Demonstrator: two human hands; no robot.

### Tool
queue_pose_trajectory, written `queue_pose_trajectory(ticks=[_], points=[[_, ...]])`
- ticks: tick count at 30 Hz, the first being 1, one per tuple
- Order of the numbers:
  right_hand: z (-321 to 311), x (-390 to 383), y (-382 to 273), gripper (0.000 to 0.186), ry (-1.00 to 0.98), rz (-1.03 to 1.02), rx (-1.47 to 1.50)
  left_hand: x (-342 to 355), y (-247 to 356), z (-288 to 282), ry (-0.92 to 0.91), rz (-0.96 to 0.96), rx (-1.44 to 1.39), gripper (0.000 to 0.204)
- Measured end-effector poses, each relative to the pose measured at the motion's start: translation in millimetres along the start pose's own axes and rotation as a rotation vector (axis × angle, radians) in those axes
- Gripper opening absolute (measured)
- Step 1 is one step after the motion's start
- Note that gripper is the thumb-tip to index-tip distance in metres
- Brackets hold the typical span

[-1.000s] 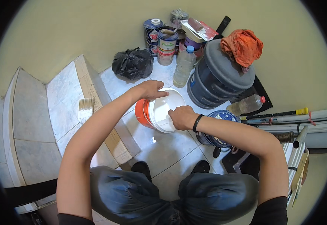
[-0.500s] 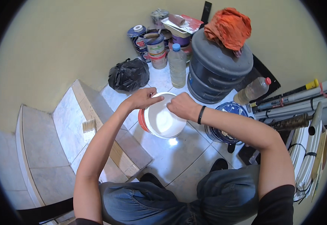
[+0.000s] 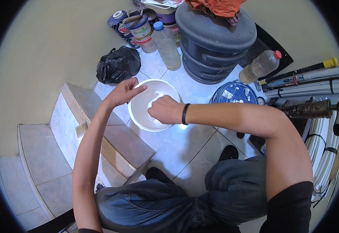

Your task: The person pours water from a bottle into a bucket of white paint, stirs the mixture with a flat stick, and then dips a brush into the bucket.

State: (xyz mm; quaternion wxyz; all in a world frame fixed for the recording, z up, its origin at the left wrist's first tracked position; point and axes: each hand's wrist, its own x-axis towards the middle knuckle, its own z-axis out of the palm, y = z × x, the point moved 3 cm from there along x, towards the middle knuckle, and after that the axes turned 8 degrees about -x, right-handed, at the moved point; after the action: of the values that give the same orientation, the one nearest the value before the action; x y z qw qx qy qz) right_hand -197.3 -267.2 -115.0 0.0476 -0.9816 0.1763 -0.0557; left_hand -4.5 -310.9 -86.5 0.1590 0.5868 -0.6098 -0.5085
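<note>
Floor tiles [image 3: 189, 145] are lit. A white bucket [image 3: 140, 110] is grasped by the left hand [image 3: 123, 94]; the right hand [image 3: 165, 110] is clenched, contents hidden.

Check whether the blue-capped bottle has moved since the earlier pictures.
No, the blue-capped bottle shows no shift either way against the dark grey drum: it still stands upright just left of it, though the camera view has moved.

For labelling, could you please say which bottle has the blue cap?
The left bottle, beside the cans; the right bottle has a red cap.
</note>
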Motion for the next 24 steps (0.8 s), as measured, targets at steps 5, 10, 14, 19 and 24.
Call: queue_pose_trajectory(ticks=[5, 10, 14, 19, 24], points=[[7.0, 19.3, 19.8, 0.012, 0.163, -0.061, -0.088, 0.6, -6.1, -2.1, 0.032, 0.009, 0.016, 0.044], [-0.9, 19.6, 33.6, 0.012, 0.187, -0.050, -0.223, 4.5, -5.3, -5.3, 0.017, -0.020, -0.014, 0.045], [-3.7, 10.1, 43.4, 0.014, 0.003, -0.014, -0.290, 9.4, -4.7, -5.0, 0.006, -0.024, -0.025, 0.046], [-7.0, -9.5, 23.4, 0.012, -0.193, 0.139, -0.204, 11.3, -5.5, -5.2, 0.003, -0.028, -0.016, 0.047], [-14.0, -7.7, 30.2, 0.012, -0.138, 0.183, -0.197, 11.5, 1.0, -1.8, -0.007, 0.000, -0.025, 0.048]])
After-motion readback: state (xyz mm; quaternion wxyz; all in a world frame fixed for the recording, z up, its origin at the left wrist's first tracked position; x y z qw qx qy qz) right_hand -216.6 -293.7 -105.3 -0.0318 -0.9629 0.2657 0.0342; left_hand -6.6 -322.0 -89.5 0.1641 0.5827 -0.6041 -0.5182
